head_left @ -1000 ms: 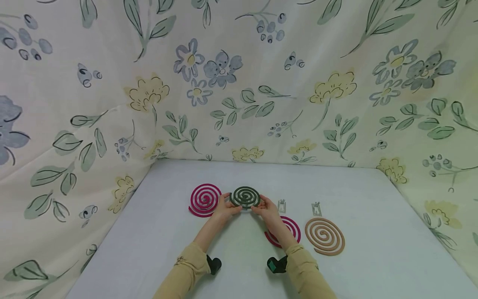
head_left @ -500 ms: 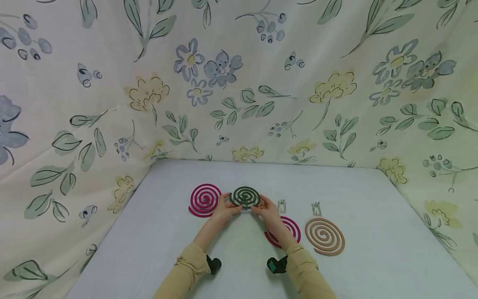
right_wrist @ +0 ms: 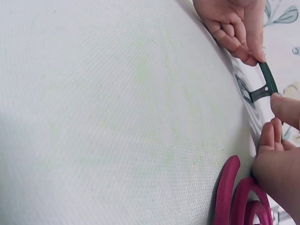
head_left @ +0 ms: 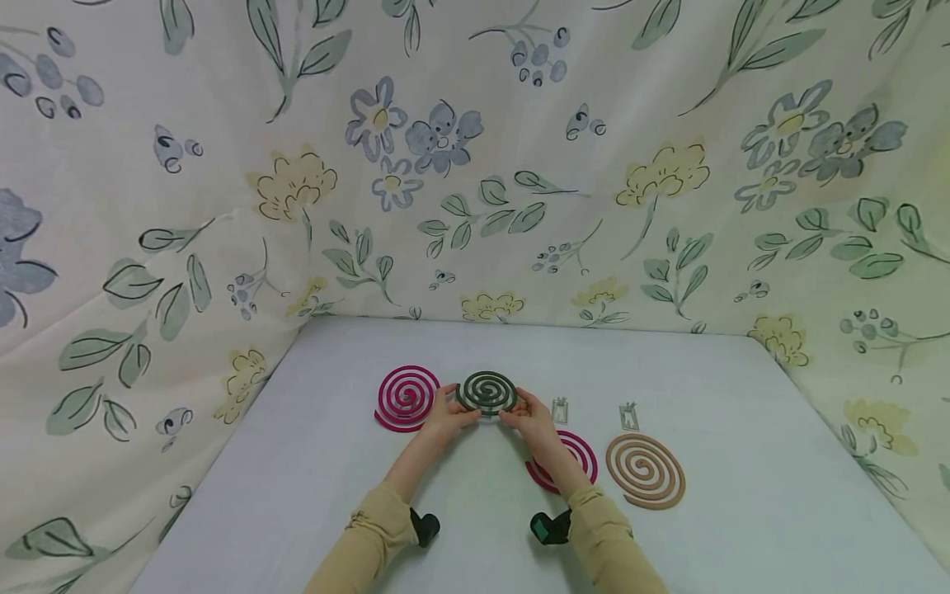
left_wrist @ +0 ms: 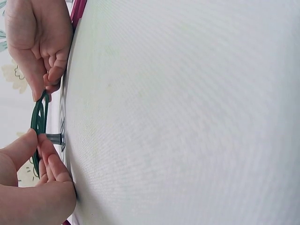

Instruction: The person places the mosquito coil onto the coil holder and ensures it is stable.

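A dark green mosquito coil is held near level at the middle of the table. My left hand pinches its left edge between thumb and fingers. On the opposite edge, my right hand pinches it likewise. Under the coil, a small metal stand rises from the tabletop and meets its underside in the left wrist view. The right wrist view also shows this upright metal piece against the coil's lower face. Fingers hide parts of the coil's rim.
Left of my hands lies a magenta coil. Another magenta coil is partly under my right forearm, with a tan coil to its right. Two flat metal stands lie behind these. A floral cloth hangs behind the white table.
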`<action>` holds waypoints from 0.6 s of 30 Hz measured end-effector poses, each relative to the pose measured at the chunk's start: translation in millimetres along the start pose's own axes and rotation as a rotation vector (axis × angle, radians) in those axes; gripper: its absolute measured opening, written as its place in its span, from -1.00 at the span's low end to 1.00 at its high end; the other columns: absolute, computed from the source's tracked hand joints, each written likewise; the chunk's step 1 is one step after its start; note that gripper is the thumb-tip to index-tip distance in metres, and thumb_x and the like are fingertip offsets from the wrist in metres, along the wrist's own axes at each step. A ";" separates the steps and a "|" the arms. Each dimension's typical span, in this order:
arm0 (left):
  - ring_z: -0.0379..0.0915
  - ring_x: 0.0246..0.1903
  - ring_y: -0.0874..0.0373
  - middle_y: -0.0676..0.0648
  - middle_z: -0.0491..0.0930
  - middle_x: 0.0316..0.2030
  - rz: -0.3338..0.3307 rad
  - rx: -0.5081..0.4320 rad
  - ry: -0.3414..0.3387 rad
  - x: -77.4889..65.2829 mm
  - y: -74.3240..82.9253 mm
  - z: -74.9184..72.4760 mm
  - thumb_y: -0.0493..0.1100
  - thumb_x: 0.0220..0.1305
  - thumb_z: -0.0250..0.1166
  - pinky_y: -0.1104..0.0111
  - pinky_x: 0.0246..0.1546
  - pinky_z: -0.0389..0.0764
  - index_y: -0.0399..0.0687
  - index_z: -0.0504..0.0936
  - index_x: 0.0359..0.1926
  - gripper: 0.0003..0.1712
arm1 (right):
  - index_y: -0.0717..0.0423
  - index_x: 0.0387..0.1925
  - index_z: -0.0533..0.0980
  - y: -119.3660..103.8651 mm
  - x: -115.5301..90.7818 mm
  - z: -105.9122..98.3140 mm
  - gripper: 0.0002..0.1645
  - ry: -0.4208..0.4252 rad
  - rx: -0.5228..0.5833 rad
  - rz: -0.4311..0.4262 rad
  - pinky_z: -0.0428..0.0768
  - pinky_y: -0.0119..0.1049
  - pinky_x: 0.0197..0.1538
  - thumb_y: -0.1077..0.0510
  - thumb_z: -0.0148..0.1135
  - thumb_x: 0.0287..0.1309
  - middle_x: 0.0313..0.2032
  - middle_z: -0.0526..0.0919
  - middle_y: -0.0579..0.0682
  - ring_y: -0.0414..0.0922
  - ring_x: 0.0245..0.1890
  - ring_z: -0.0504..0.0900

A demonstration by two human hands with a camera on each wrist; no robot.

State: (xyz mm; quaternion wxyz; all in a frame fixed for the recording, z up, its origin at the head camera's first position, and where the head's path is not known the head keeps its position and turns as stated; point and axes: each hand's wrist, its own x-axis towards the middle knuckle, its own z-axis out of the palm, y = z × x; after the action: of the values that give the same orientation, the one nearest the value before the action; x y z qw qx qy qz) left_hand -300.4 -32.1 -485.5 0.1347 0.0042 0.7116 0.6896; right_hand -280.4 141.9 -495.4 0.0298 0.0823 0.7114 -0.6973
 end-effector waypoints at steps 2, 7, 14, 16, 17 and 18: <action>0.41 -0.45 0.34 -0.09 0.65 -0.39 0.006 -0.003 -0.004 -0.2 0.2 0.2 -0.40 0.15 0.29 0.49 -0.35 0.45 -0.32 -0.05 0.35 -0.12 | 0.29 0.35 0.18 -0.1 -0.3 -0.1 -0.23 0.000 -0.003 0.000 0.42 -0.49 -0.35 0.33 0.24 0.12 -0.34 0.38 -0.04 -0.22 -0.36 0.36; 0.41 -0.45 0.34 -0.02 0.63 -0.42 -0.006 -0.007 -0.001 0.3 0.3 -0.2 -0.39 0.16 0.29 0.51 -0.35 0.46 -0.30 -0.04 0.36 -0.13 | 0.29 0.35 0.18 -0.5 -0.4 -0.2 -0.23 0.000 0.004 0.001 0.41 -0.49 -0.35 0.33 0.24 0.12 -0.35 0.38 -0.05 -0.23 -0.37 0.36; 0.43 -0.43 0.34 -0.04 0.64 -0.43 -0.001 -0.012 0.002 -0.4 0.4 0.1 -0.41 0.15 0.28 0.51 -0.33 0.47 -0.30 -0.02 0.34 -0.15 | 0.29 0.35 0.18 0.9 -0.3 -0.5 -0.23 -0.006 0.006 -0.005 0.39 -0.48 -0.35 0.33 0.24 0.12 -0.34 0.38 -0.05 -0.23 -0.37 0.35; 0.43 -0.42 0.33 -0.04 0.63 -0.43 0.008 -0.010 -0.003 -0.4 0.0 0.1 -0.41 0.15 0.28 0.51 -0.32 0.47 -0.32 -0.03 0.34 -0.15 | 0.28 0.35 0.18 1.0 -0.3 -0.5 -0.23 -0.006 0.002 -0.006 0.39 -0.48 -0.35 0.33 0.24 0.12 -0.34 0.38 -0.05 -0.23 -0.36 0.35; 0.42 -0.42 0.33 -0.02 0.63 -0.44 0.004 -0.008 -0.003 -0.2 -0.2 0.1 -0.41 0.15 0.28 0.51 -0.32 0.46 -0.31 -0.03 0.34 -0.15 | 0.28 0.35 0.18 1.1 -0.2 -0.5 -0.23 -0.006 0.001 -0.006 0.39 -0.48 -0.35 0.33 0.24 0.12 -0.34 0.38 -0.05 -0.23 -0.36 0.35; 0.42 -0.42 0.34 -0.02 0.63 -0.44 0.011 -0.005 -0.008 0.1 -0.6 0.0 -0.41 0.16 0.28 0.51 -0.32 0.46 -0.32 -0.04 0.34 -0.15 | 0.28 0.35 0.18 1.1 0.0 -0.4 -0.23 -0.004 0.000 -0.006 0.39 -0.48 -0.35 0.33 0.24 0.12 -0.34 0.38 -0.05 -0.23 -0.36 0.35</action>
State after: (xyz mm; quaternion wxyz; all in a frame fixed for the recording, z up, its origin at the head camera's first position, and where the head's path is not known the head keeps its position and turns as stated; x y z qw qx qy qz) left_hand -300.4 -32.1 -486.2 0.1336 0.0103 0.7092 0.6922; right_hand -280.2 142.4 -496.5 0.0294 0.0788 0.7115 -0.6976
